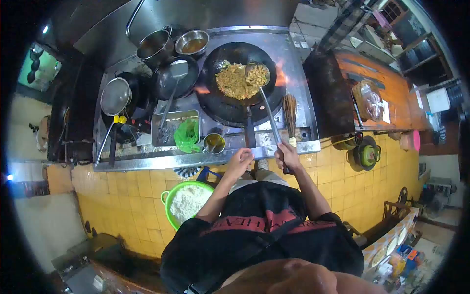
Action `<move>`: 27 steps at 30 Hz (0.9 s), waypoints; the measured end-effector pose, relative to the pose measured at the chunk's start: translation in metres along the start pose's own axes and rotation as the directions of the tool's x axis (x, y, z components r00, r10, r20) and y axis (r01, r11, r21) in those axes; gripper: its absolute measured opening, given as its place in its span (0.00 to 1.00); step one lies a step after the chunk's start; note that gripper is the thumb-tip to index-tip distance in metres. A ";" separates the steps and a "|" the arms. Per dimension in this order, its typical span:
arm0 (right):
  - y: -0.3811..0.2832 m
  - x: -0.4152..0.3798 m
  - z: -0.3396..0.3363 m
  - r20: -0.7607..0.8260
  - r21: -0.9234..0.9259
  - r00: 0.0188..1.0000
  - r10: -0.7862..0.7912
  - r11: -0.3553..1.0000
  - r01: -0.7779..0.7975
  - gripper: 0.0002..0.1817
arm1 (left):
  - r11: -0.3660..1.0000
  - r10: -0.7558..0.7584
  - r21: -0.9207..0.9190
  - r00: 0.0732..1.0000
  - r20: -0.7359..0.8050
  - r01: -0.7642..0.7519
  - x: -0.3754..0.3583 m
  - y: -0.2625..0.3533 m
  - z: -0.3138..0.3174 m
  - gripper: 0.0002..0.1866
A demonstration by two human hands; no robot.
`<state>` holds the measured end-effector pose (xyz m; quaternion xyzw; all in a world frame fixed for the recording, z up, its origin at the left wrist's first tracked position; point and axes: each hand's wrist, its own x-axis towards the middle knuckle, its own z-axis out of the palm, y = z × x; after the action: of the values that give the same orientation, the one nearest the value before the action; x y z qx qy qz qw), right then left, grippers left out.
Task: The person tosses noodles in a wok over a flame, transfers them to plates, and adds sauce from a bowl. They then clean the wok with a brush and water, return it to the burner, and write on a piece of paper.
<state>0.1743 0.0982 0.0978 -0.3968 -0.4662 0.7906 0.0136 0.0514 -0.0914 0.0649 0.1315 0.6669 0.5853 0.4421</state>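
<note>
A large black wok (pixel 234 105) sits on the steel stove, with fried noodles (pixel 235 82) piled in it. My left hand (pixel 240 159) grips the near end of the wok handle (pixel 249 133) at the stove's front edge. My right hand (pixel 287 156) holds the long handle of a metal ladle (pixel 257 74). The ladle's bowl rests in the wok, full of noodles. Orange flames (pixel 281 77) lick up at the wok's right rim.
Left of the wok stand a dark pan with a ladle (pixel 175 78), two steel pots (pixel 155 45), a strainer (pixel 115 97), a tray with a green bag (pixel 187 135) and a small sauce cup (pixel 214 143). A green bowl of rice (pixel 188 201) sits on the yellow tiled floor. A wooden counter (pixel 377 93) stands to the right.
</note>
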 end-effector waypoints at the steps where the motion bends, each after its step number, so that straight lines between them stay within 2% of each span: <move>1: -0.003 -0.004 0.002 -0.012 0.012 1.000 -0.006 1.000 0.006 0.13 | 1.000 0.000 0.010 1.000 0.015 0.000 0.000 0.000 0.000 0.17; 4: -0.021 -0.008 0.005 -0.086 -0.248 0.996 -0.038 0.969 0.016 0.11 | 0.996 -0.050 0.073 0.996 0.067 0.045 0.003 0.006 0.007 0.17; 5: -0.031 -0.011 0.006 -0.069 -0.249 0.997 -0.040 0.968 0.022 0.09 | 0.995 -0.059 0.091 0.994 0.089 0.051 0.005 0.007 0.012 0.17; 7: -0.045 -0.024 0.005 -0.057 -0.519 0.991 -0.121 0.851 0.074 0.12 | 0.996 -0.078 0.056 0.988 0.132 0.071 0.008 0.007 0.021 0.17; 8: -0.042 -0.024 0.001 -0.082 -0.496 0.988 -0.127 0.866 0.070 0.12 | 0.995 -0.068 0.078 0.985 0.160 0.056 0.008 0.014 0.027 0.17; 10: -0.039 -0.027 -0.015 -0.056 -0.824 0.962 -0.269 0.556 0.107 0.17 | 0.992 -0.084 0.107 0.978 0.193 0.064 0.013 0.018 0.036 0.16; 12: -0.056 -0.044 -0.009 -0.105 -0.815 0.971 -0.214 0.578 0.039 0.15 | 0.992 -0.119 0.068 0.967 0.226 0.106 0.020 0.010 0.051 0.15; 13: -0.046 -0.034 -0.017 -0.087 -0.829 0.971 -0.223 0.557 0.054 0.18 | 0.989 -0.132 0.109 0.946 0.295 0.103 0.023 0.005 0.057 0.15; 14: -0.055 -0.041 -0.013 -0.132 -0.825 0.977 -0.167 0.565 -0.015 0.19 | 0.995 -0.102 0.011 0.948 0.301 0.104 0.025 0.001 0.062 0.16; 15: -0.032 -0.024 -0.031 -0.036 -0.843 0.959 -0.283 0.524 0.123 0.19 | 0.991 -0.083 -0.078 0.946 0.313 0.112 0.026 -0.002 0.068 0.16; 16: -0.042 -0.041 -0.033 0.034 -0.825 0.951 -0.306 0.529 0.199 0.20 | 0.992 -0.105 -0.022 0.912 0.396 0.124 0.023 0.000 0.075 0.16; 17: -0.052 -0.063 -0.034 0.015 -0.671 0.977 -0.215 0.722 0.169 0.22 | 0.977 -0.159 -0.082 0.934 0.319 0.195 0.021 0.008 0.084 0.17; 18: -0.049 -0.075 -0.041 0.003 -0.601 0.985 -0.174 0.787 0.141 0.22 | 0.955 -0.221 -0.143 0.945 0.243 0.260 0.019 0.013 0.098 0.18; 19: -0.037 -0.083 -0.051 0.035 -0.486 0.988 -0.149 0.862 0.148 0.23 | 0.974 -0.164 -0.120 0.962 0.216 0.193 0.015 0.012 0.112 0.20; 20: -0.019 -0.098 -0.055 0.061 -0.133 0.982 -0.178 0.974 0.185 0.24 | 0.963 -0.190 -0.147 0.958 0.213 0.224 0.013 0.013 0.126 0.19; 21: 0.005 -0.100 -0.063 0.044 -0.092 0.954 -0.298 0.949 0.301 0.27 | 0.951 -0.217 -0.177 0.955 0.203 0.254 0.011 0.014 0.143 0.18; 22: -0.007 -0.145 -0.062 -0.087 -0.236 0.965 -0.249 0.946 0.223 0.31 | 0.953 -0.235 -0.123 0.934 0.269 0.276 0.002 0.016 0.164 0.18; 23: 0.017 -0.147 -0.072 0.002 -0.139 0.932 -0.362 0.923 0.358 0.37 | 0.974 -0.166 -0.108 0.952 0.259 0.199 -0.011 0.017 0.183 0.17; 24: 0.032 -0.156 -0.077 -0.022 -0.007 0.905 -0.424 0.906 0.424 0.39 | 0.987 -0.093 -0.105 0.966 0.240 0.121 -0.023 0.018 0.202 0.17; 25: 0.044 -0.169 -0.081 -0.042 0.116 0.872 -0.487 0.865 0.488 0.42 | 0.988 -0.107 -0.082 0.954 0.278 0.135 -0.036 0.017 0.222 0.17; 27: 0.055 -0.210 -0.094 -0.158 0.123 0.789 -0.594 0.781 0.613 0.45 | 0.972 -0.048 -0.197 0.927 0.373 0.129 -0.069 0.022 0.265 0.13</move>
<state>0.3973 0.0528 0.1622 -0.2669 -0.4988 0.7578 0.3252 0.2806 0.0430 0.1351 0.1583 0.5100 0.5995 0.5961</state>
